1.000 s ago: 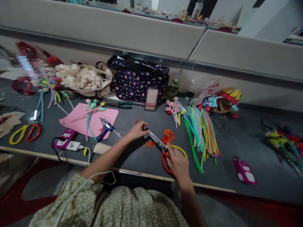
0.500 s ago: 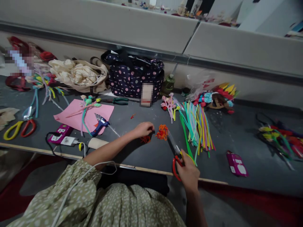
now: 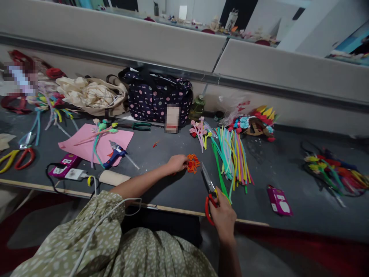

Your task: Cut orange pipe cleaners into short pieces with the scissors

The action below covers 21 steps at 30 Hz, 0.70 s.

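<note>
Evidently, the right fingers [image 3: 219,193] grip scissors [image 3: 208,180], while left fingers [image 3: 183,162] curl beside orange pieces [image 3: 194,164], hold unclear.

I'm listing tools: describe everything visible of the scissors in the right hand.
The scissors have long silvery blades that look metal and closed, plus one red and one yellow handle. The right hand grips the handles, partly hiding them; the tips point forward, near the orange pieces, not visibly touching.

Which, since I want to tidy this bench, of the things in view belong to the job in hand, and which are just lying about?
Seemingly in use:
scissors, in the right hand
orange bits, by the left hand

Seemingly just lying about:
bag
bottle
pliers
other scissors
</note>
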Available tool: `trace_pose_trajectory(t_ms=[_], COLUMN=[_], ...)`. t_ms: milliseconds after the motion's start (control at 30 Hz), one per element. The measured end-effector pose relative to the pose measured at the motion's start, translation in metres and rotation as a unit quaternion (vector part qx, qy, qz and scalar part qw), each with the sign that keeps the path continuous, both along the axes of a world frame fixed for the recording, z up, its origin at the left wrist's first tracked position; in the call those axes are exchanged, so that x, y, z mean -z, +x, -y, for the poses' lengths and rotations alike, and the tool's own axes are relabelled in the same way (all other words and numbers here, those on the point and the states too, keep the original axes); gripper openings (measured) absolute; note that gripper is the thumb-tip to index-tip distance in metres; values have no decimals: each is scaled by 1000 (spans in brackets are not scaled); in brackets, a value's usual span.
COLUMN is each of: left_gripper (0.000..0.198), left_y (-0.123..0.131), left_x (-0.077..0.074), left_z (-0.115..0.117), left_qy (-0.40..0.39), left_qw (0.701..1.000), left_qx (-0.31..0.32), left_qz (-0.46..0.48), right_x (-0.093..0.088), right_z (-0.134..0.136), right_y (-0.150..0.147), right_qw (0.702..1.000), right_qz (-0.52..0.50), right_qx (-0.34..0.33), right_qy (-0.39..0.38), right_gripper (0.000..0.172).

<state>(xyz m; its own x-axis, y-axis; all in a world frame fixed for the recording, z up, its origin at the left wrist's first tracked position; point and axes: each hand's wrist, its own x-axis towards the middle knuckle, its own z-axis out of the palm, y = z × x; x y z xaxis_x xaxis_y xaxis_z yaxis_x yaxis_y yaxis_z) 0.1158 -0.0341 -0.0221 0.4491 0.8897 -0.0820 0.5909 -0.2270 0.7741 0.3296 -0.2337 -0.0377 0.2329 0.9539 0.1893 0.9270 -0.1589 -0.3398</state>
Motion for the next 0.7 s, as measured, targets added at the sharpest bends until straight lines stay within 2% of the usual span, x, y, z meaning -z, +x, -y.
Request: trace_pose_trajectory(t_ms=[200,300,500,700], left_gripper=[9,11,23,32], left_y=[-2,-5,-28,-70], left_x=[-9,-9,-10,-20], left_z=[2,4,12,15], left_qy=[-4,-48,-190,-218], left_qw=[997,991,953,926], left_qx=[46,55,-20,-78], left_qz=[58,111,236,297], right_x=[-7,-9,-11,-14], right_z=[0,-3,-14,-36], right_y=[-2,-6,-32,-75], right_qw=[1000,999,994,987], right_qz=[-19,-41,-106,-130], right_qx=[3,-2,-22,-93], right_qy=[5,11,32,26], right_gripper=[46,47,47,45])
